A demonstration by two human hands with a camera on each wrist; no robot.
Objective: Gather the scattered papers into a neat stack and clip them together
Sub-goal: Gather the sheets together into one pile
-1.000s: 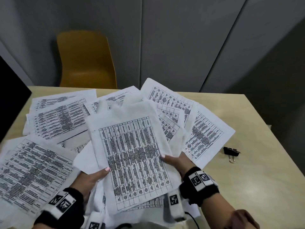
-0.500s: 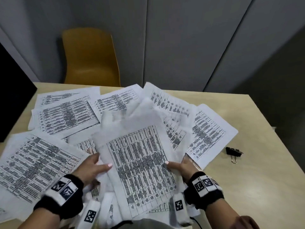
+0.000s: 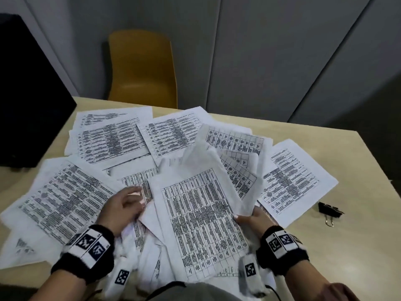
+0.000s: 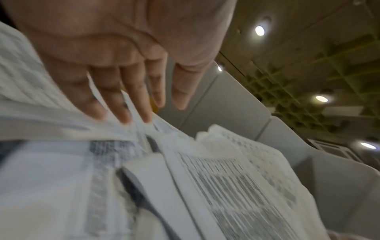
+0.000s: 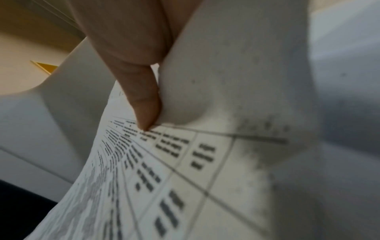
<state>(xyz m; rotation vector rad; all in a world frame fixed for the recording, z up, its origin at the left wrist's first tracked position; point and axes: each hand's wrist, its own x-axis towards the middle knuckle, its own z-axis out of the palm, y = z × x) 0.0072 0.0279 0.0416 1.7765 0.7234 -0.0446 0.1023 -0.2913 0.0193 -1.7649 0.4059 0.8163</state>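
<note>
White sheets printed with tables lie fanned over the beige table point(image 3: 358, 246). My right hand point(image 3: 247, 220) pinches the right edge of a gathered bundle of papers point(image 3: 201, 218), lifted a little; the right wrist view shows the thumb point(image 5: 146, 105) pressed on the top sheet point(image 5: 174, 170). My left hand point(image 3: 130, 198) lies with straight fingers on loose sheets point(image 3: 138, 183) just left of the bundle; in the left wrist view its fingertips point(image 4: 125, 116) press on paper point(image 4: 51, 178). A black binder clip point(image 3: 329, 210) lies on the table right of the papers, apart from both hands.
More loose sheets lie at the left point(image 3: 60, 198), far left point(image 3: 108, 142), centre back point(image 3: 173, 133) and right point(image 3: 293, 181). A yellow chair point(image 3: 143, 68) stands behind the table. A black screen point(image 3: 28, 94) sits at the left edge. Grey wall panels stand behind.
My left hand let go of the bundle's left edge and moved left and forward onto the loose sheets. The right hand kept its hold on the bundle.
</note>
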